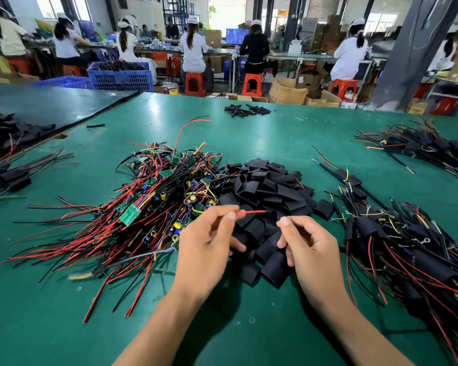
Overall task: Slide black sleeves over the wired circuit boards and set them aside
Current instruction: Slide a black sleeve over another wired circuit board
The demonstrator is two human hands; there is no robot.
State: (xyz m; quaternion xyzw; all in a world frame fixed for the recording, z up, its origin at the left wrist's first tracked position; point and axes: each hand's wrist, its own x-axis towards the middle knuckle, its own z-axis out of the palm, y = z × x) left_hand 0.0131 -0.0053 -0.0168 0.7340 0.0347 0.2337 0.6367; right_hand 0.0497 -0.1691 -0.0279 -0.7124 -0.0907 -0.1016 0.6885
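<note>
Bare green table [222, 334] lies open only along the near edge. Left hand [206, 249] pinches a red wire [251, 212]; right hand [311, 249] curls against the sleeves [270, 186], grip unclear. Wired boards [156, 196] crowd left, sleeved bundles [407, 247] right, stray tubes [246, 110] far ahead.

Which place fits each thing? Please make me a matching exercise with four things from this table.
Things:
1 bare wired boards
2 empty black sleeves
3 nearest sleeved boards
4 red wire

Places:
A pinched by the left hand
B middle heap
C heap at the near right
D heap left of the sleeves

Pairs: 1-D, 2-B, 3-C, 4-A
</note>
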